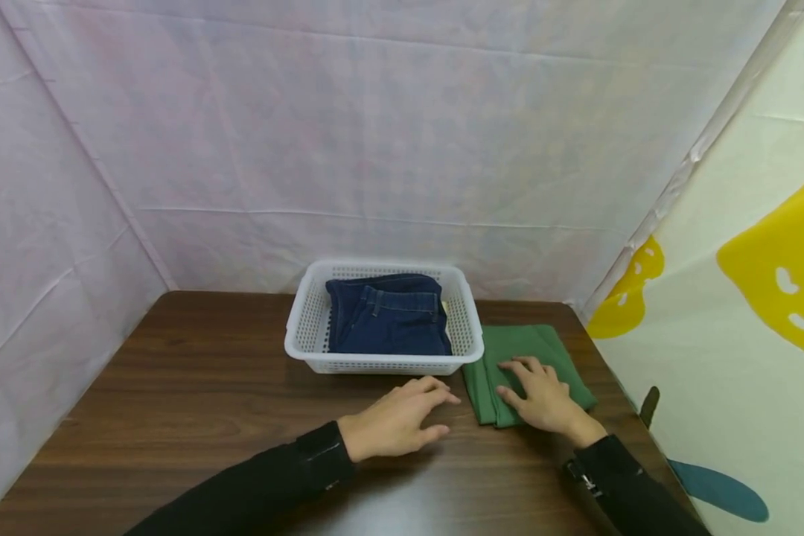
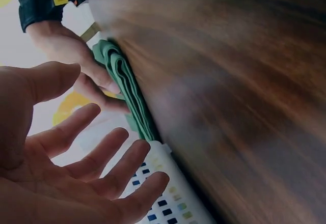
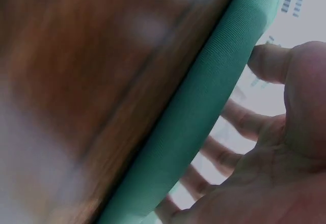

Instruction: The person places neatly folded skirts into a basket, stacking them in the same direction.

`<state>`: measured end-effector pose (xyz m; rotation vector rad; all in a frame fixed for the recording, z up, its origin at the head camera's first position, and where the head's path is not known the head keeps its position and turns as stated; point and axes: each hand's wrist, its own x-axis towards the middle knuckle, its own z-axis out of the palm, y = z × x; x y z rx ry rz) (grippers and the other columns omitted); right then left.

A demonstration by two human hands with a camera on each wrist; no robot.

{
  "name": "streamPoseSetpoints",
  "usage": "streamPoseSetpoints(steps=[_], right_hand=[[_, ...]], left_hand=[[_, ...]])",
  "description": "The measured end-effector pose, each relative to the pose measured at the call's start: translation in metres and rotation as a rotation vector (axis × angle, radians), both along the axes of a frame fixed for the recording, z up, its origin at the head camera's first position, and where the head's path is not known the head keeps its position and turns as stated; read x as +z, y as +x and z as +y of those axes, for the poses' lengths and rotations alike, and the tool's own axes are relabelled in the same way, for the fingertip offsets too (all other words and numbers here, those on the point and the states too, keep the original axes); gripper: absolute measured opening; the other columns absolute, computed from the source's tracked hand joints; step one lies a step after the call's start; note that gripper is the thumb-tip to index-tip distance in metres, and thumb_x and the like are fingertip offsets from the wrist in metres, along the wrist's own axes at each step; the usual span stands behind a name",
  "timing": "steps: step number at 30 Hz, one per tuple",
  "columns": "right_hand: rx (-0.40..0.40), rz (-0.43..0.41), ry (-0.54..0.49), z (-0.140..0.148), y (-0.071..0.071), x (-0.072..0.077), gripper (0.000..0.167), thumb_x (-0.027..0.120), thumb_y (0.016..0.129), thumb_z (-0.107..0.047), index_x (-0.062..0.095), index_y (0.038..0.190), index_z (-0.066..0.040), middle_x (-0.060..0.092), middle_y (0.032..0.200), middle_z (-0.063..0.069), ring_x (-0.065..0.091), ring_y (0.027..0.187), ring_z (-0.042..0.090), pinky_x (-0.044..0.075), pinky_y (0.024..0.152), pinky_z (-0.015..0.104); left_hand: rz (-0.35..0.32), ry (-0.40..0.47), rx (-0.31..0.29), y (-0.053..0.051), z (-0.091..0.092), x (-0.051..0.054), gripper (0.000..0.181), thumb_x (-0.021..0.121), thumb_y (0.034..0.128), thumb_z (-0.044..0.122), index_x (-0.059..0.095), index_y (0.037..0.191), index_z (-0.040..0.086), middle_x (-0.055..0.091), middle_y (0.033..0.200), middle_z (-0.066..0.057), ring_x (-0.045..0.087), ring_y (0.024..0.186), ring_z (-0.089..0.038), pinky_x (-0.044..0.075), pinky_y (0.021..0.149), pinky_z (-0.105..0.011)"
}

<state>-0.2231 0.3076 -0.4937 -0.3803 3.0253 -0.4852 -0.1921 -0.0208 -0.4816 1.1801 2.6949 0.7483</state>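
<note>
Resting on the folded green cloth (image 1: 519,342), my right hand (image 1: 543,397) lies palm down with its fingers spread and gently bent, gripping nothing that I can see. The cloth sits flat on the brown table (image 1: 208,394), near its right edge and just beside the right end of the white basket (image 1: 382,365). Its two side edges run away from me and lean a little leftward at the far end, while its near edge crosses roughly left to right; a narrow folded strip follows the left side along the same slanting line. Which of its directions is the longer I cannot tell, as my hand covers part of it. From my left wrist, its layers show stacked edge-on, their line running toward the basket. My left hand (image 1: 402,420) is free of any hold, fingers loose and apart, in front of the basket and pointing rightward toward the cloth, without touching it. The basket's long axis lies left to right, along the table's far edge, and inside it rest the dark blue jeans (image 1: 402,327), folded, their waistband running left to right.
</note>
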Motion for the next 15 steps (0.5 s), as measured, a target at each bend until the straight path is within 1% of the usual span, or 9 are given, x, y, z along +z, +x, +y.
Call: streamPoseSetpoints(steps=[5, 8, 12, 14, 15], right_hand=[[-0.022, -0.025, 0.014, -0.010, 0.011, 0.003, 0.051, 0.071, 0.118, -0.041, 0.066, 0.162, -0.016, 0.055, 0.168, 0.030, 0.056, 0.140, 0.066, 0.054, 0.094, 0.087], [-0.032, -0.033, 0.016, -0.015, 0.017, 0.007, 0.048, 0.071, 0.118, -0.039, 0.068, 0.160, -0.017, 0.057, 0.166, 0.027, 0.058, 0.138, 0.064, 0.056, 0.091, 0.085], [-0.043, -0.050, 0.016, -0.020, 0.025, 0.009, 0.044, 0.071, 0.118, -0.036, 0.069, 0.158, -0.019, 0.059, 0.163, 0.024, 0.058, 0.137, 0.062, 0.058, 0.087, 0.077], [-0.044, -0.055, 0.018, -0.023, 0.028, 0.010, 0.042, 0.071, 0.118, -0.034, 0.070, 0.158, -0.020, 0.060, 0.162, 0.023, 0.059, 0.135, 0.061, 0.059, 0.085, 0.076], [-0.042, -0.054, 0.020, -0.024, 0.030, 0.011, 0.042, 0.071, 0.118, -0.033, 0.071, 0.157, -0.020, 0.061, 0.161, 0.022, 0.060, 0.134, 0.060, 0.060, 0.084, 0.077]], left_hand=[[0.014, -0.027, -0.022, 0.000, 0.009, -0.005, 0.050, 0.078, 0.1149, 0.035, 0.069, 0.162, 0.023, 0.065, 0.166, -0.004, 0.064, 0.153, -0.023, 0.062, 0.123, -0.053], [0.036, -0.045, -0.032, -0.001, 0.015, -0.005, 0.052, 0.080, 0.1139, 0.036, 0.068, 0.163, 0.024, 0.064, 0.166, -0.004, 0.063, 0.153, -0.023, 0.062, 0.122, -0.052], [0.063, -0.075, -0.056, -0.004, 0.022, -0.005, 0.055, 0.080, 0.1135, 0.039, 0.067, 0.164, 0.024, 0.062, 0.170, -0.006, 0.063, 0.151, -0.025, 0.062, 0.120, -0.048], [0.072, -0.090, -0.069, -0.005, 0.025, -0.005, 0.055, 0.080, 0.1137, 0.041, 0.067, 0.165, 0.024, 0.060, 0.171, -0.006, 0.063, 0.152, -0.026, 0.062, 0.121, -0.049], [0.076, -0.097, -0.075, -0.005, 0.026, -0.005, 0.056, 0.079, 0.1137, 0.042, 0.067, 0.165, 0.025, 0.060, 0.172, -0.007, 0.063, 0.152, -0.027, 0.062, 0.122, -0.050]])
